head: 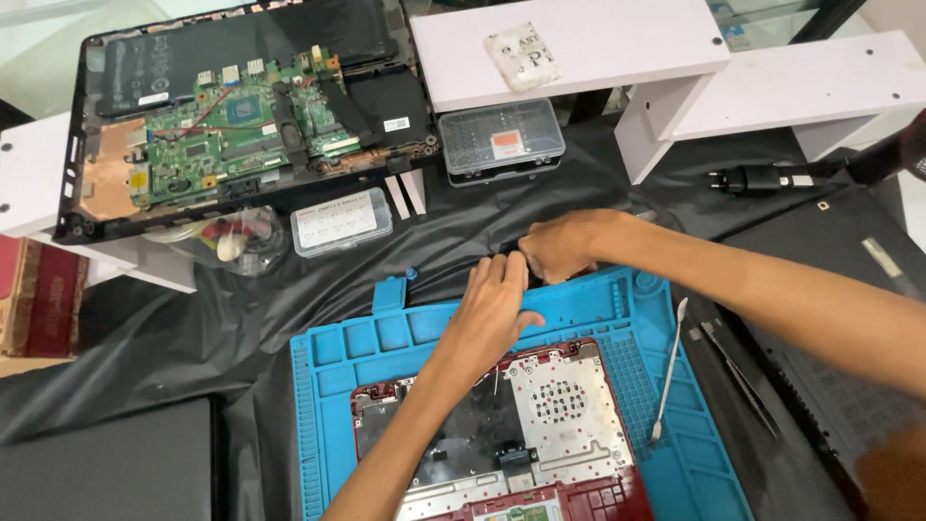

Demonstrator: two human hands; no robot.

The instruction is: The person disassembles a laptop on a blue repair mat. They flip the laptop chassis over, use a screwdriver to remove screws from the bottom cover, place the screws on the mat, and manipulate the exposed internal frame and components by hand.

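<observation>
Head view, close above blue mat (338, 357)

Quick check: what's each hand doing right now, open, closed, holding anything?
Left hand: open, fingers flat on the blue mat's top edge, holding nothing visible.
Right hand: curled shut; what it pinches cannot be told.

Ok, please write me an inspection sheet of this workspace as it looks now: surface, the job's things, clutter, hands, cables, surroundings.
Surface: black plastic sheet over the table, blue repair mat on it.
Job's things: red opened laptop on the mat; metal spudger on the mat's right side.
Clutter: two clear parts boxes, a clear bag, a second opened laptop with green board.
Hands: left hand flat on the mat's top edge; right hand closed at that edge; what it holds is hidden.
Cables: black plug at right.
Surroundings: white shelves, black laptop cover.
</observation>
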